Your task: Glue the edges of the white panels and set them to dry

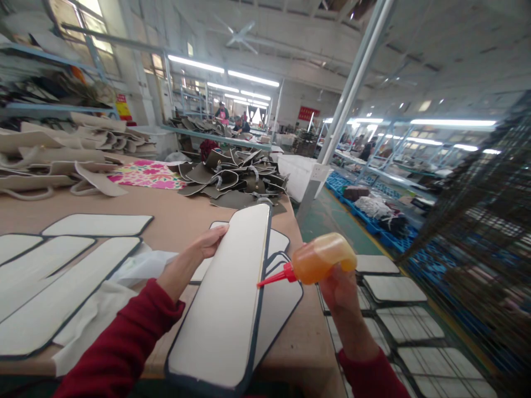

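Observation:
My left hand (pixel 212 241) grips the upper left edge of a long white panel (pixel 224 298) with a dark blue border, holding it tilted above the table. In my right hand (pixel 338 282) is a squeeze bottle (pixel 321 257) of amber liquid, tipped on its side. Its red nozzle (pixel 276 276) points left, and the tip meets the panel's right edge, where a thin yellowish line runs along the border. More dark-edged panels (pixel 282 301) lie beneath the held one. Parts of my right fingers are hidden behind the bottle.
Several similar panels (pixel 70 287) and crumpled white cloth (pixel 97 309) lie on the brown table (pixel 307 331) at left. Dark cut pieces (pixel 232 177), a floral cloth (pixel 145 174) and beige pieces (pixel 37 160) are piled behind. A metal post (pixel 344 88) and panels on a rack (pixel 396 290) stand right.

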Demonstrator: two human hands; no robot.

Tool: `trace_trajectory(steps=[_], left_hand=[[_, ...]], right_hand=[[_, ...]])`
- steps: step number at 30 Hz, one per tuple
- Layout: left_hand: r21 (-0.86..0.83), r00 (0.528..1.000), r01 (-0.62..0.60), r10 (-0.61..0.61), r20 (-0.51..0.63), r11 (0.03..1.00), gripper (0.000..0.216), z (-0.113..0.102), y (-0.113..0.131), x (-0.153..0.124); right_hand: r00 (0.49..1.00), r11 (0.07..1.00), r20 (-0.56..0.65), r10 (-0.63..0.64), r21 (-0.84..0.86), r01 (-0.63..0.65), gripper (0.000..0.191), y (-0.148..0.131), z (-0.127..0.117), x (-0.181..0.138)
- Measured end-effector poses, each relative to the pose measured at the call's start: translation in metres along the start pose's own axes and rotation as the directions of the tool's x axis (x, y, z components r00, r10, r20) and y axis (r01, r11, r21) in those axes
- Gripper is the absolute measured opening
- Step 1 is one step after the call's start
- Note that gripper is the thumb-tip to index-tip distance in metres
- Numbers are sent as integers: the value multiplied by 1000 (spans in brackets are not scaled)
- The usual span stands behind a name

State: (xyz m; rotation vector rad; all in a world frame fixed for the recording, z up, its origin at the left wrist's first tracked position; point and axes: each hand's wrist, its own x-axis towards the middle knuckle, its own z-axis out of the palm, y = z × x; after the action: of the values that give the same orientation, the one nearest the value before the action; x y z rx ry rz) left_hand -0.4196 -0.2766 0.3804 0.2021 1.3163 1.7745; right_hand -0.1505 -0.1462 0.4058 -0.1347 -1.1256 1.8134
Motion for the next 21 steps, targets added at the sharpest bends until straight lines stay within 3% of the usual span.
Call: trace_trajectory(steps=[6, 21], left_hand=[[-1, 1000, 26, -26, -7, 1000, 17, 8, 11, -4], [-97, 996, 35, -43, -80, 995, 24, 24, 30, -3]], right_hand=[[999, 999, 40, 0, -34, 2, 48, -3, -2, -1], [1000, 996, -13, 17, -87, -18, 52, -10, -7, -4]])
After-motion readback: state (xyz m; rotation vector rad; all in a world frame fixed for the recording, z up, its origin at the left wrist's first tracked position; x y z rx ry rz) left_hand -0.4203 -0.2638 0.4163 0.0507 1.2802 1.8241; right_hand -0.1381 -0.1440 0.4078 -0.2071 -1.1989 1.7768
